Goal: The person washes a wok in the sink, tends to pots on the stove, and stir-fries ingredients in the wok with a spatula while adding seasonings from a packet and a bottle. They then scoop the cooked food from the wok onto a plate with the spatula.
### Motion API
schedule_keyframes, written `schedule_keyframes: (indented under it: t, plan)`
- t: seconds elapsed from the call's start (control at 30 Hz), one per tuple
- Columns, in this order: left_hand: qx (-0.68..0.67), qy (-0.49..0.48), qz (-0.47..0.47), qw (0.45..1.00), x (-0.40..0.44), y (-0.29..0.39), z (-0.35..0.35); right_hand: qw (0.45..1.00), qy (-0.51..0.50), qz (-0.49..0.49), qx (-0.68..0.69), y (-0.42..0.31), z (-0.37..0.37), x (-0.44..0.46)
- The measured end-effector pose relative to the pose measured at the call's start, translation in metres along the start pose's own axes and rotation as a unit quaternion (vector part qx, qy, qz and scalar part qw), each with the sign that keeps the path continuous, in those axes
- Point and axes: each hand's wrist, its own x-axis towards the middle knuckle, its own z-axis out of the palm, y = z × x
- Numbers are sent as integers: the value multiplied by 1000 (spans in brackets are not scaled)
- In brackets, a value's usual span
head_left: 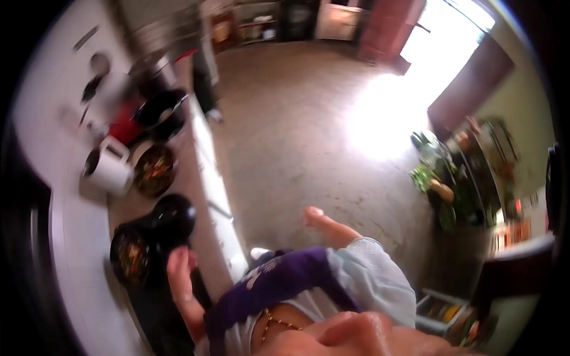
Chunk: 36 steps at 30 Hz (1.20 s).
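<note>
My left hand (180, 264) is at the edge of the counter, beside a black pan (132, 254) with cooked food in it. Its fingers look apart, and I see nothing in them. Just beyond it is a round, shiny black piece of cookware (175, 213), whose kind I cannot make out. My right hand (312, 217) hangs over the floor, away from the counter; its fingers are curled in, with no object showing. Farther along the counter are a dish of mixed vegetables (155, 170), a white jug (110, 167) with a handle and a black pot (161, 114).
The counter (199, 184) runs along the tiled wall on my left. A rack with vegetables (439, 184) stands at the right. Bright light enters through a doorway (439, 53) and falls on the floor (285, 118). Shelves (256, 26) line the far wall.
</note>
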Motion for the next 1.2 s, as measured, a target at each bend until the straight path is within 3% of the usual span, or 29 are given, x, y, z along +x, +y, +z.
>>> schedule_keyframes:
  t: [0.07,0.1,0.17,0.3,0.37,0.43,0.53,0.57,0.6,0.63,0.67,0.73,0.77,0.8,0.83,1.0,1.13,1.2]
  plan:
    - [6,0,36,999,34,20,-2,993,-26,-111,-32,-26,-23,22]
    - [9,0,54,999,50,30,-3,976,-31,-191,-101,-72,-65,-2]
    - [36,28,64,997,90,41,-8,991,-84,-81,67,-150,-103,-10]
    - [64,151,91,982,182,26,-27,976,-35,-207,63,-265,-144,10]
    - [196,262,203,923,230,-2,-49,959,-2,-281,48,-323,-157,38]
    - [264,319,144,899,257,2,-58,924,-31,-372,80,-373,-157,79]
    - [366,347,-11,864,296,7,-69,878,-132,-384,252,-455,-166,99]
    - [414,358,-29,836,305,10,-68,880,-170,-368,248,-474,-162,120]
    - [442,311,-82,837,316,18,-70,874,-201,-355,264,-490,-162,130]
    - [458,353,-48,815,335,-3,-76,866,-236,-341,279,-507,-161,139]
    - [391,343,-115,846,336,19,-72,865,-255,-331,276,-518,-160,150]
    - [705,113,-48,698,369,-10,-96,872,-266,-307,274,-535,-159,164]
    - [748,60,-61,658,381,-20,-104,879,-258,-292,276,-537,-163,165]
    - [390,311,-133,856,375,-7,-94,873,-273,-298,272,-546,-167,159]
    - [262,329,-141,896,369,4,-95,872,-269,-297,281,-545,-173,155]
    - [304,288,-167,893,362,21,-91,872,-260,-321,262,-542,-169,166]
    - [428,236,-139,861,354,7,-89,873,-243,-351,238,-547,-174,169]
    - [306,307,-147,889,336,9,-80,869,-244,-367,224,-545,-176,174]
